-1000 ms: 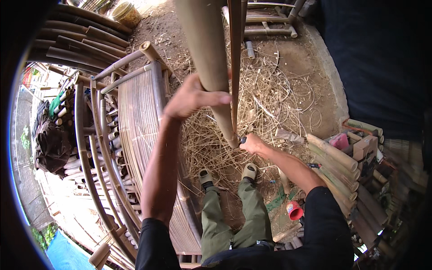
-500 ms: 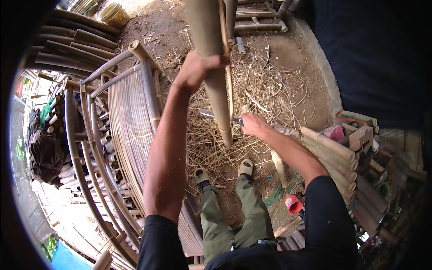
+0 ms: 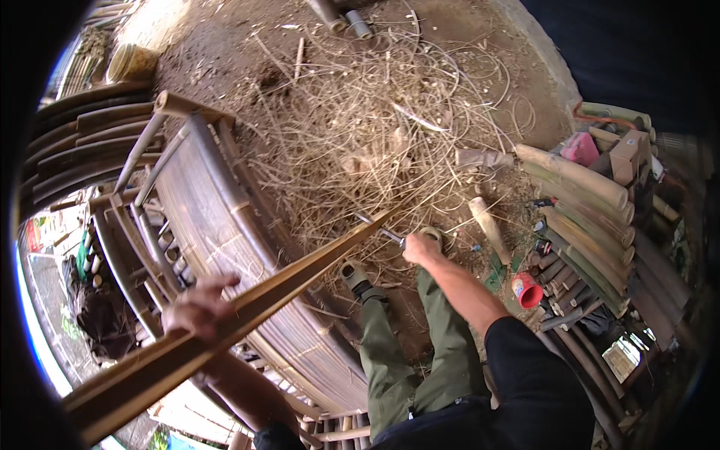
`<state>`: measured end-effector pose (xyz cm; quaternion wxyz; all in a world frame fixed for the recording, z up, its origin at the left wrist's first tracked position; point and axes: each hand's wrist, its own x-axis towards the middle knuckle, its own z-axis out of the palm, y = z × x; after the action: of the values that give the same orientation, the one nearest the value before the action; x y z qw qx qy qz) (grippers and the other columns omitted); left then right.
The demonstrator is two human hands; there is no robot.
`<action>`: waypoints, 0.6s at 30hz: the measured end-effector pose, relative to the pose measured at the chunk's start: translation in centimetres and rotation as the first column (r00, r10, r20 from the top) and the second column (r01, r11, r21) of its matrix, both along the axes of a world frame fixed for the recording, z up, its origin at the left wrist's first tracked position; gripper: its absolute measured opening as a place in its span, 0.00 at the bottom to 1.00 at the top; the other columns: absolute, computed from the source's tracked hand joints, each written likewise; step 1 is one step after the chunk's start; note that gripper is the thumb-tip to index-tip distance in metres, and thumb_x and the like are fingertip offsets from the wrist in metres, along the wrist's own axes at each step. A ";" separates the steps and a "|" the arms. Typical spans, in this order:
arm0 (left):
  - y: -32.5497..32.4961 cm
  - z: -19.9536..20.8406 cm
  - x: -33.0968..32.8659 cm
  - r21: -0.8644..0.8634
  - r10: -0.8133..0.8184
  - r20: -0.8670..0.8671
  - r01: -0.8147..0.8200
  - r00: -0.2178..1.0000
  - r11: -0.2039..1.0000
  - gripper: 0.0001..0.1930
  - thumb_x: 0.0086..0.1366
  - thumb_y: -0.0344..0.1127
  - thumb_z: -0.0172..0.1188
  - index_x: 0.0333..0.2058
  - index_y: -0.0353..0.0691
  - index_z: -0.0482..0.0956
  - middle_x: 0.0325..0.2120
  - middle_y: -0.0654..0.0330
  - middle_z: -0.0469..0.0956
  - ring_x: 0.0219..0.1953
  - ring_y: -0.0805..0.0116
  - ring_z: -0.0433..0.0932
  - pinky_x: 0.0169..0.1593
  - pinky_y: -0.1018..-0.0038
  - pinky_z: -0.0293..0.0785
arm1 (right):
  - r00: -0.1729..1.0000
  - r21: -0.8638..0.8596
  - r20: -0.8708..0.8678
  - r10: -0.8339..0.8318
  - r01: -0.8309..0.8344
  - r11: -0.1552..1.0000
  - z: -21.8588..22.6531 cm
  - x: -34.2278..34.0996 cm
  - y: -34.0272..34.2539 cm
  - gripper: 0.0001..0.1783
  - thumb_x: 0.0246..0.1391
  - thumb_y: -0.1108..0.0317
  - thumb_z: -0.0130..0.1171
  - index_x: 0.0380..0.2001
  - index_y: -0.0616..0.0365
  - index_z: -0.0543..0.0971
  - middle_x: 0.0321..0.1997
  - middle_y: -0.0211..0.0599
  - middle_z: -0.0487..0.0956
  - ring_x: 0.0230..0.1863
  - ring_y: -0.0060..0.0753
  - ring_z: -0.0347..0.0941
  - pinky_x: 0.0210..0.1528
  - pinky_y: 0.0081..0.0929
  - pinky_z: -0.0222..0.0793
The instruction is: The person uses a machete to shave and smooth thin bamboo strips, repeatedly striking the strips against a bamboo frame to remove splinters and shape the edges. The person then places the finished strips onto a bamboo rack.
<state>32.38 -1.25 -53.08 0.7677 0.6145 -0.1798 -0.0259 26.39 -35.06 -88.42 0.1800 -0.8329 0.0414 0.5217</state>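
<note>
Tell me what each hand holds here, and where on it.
The left hand grips a long split bamboo pole partway along its length. The right hand holds a metal blade by its handle end, at the pole's far tip.

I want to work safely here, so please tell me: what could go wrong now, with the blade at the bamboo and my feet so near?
1. The right hand holds a blade at the tip of the split bamboo pole, just above the shoes; a slip could send it toward a foot.
2. The left hand grips the pole along its split edge, which may cut or splinter the fingers.
3. Loose bamboo shavings cover the ground; footing may be poor.
</note>
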 end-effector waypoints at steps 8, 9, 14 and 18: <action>4.3 -1.3 -3.1 -0.192 0.025 -0.163 -0.056 0.986 0.980 0.27 0.47 0.47 0.77 0.39 0.41 0.72 0.34 0.62 0.73 0.43 0.62 0.73 0.61 0.57 0.67 | 0.298 0.111 -0.772 -0.562 0.933 0.343 -1.8 -6.5 -1.0 0.10 0.52 0.66 0.63 0.24 0.57 0.74 0.19 0.29 0.74 0.12 0.24 0.67 0.15 0.29 0.67; 4.0 -1.1 -3.6 -0.205 0.109 -0.167 -0.143 0.980 0.968 0.25 0.46 0.43 0.76 0.37 0.41 0.71 0.33 0.62 0.71 0.43 0.63 0.72 0.59 0.60 0.67 | 0.476 0.236 -0.637 -0.606 0.869 0.435 -2.0 -5.7 -0.2 0.08 0.52 0.67 0.62 0.27 0.59 0.75 0.18 0.31 0.73 0.15 0.24 0.70 0.15 0.32 0.68; 2.7 7.4 -6.0 -0.350 0.396 -0.120 -0.412 0.911 0.842 0.19 0.52 0.41 0.67 0.35 0.40 0.66 0.28 0.65 0.67 0.36 0.69 0.68 0.47 0.66 0.69 | 0.954 0.174 0.241 -0.179 0.139 0.975 5.4 -2.4 -2.5 0.14 0.47 0.64 0.61 0.33 0.64 0.76 0.27 0.52 0.80 0.30 0.50 0.79 0.33 0.44 0.75; 6.0 24.8 -7.1 -0.450 0.338 -0.039 -0.319 0.940 0.834 0.14 0.48 0.29 0.59 0.27 0.43 0.60 0.24 0.65 0.61 0.28 0.73 0.64 0.39 0.73 0.66 | 0.976 -0.253 0.100 -0.191 0.211 0.944 5.9 -1.4 -14.8 0.21 0.47 0.62 0.59 0.46 0.55 0.80 0.40 0.48 0.82 0.40 0.51 0.80 0.43 0.42 0.75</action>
<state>25.28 4.75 -28.32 0.8777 0.4423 -0.0888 0.1614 24.98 -49.81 -82.51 0.1217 -0.8597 0.1880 0.4592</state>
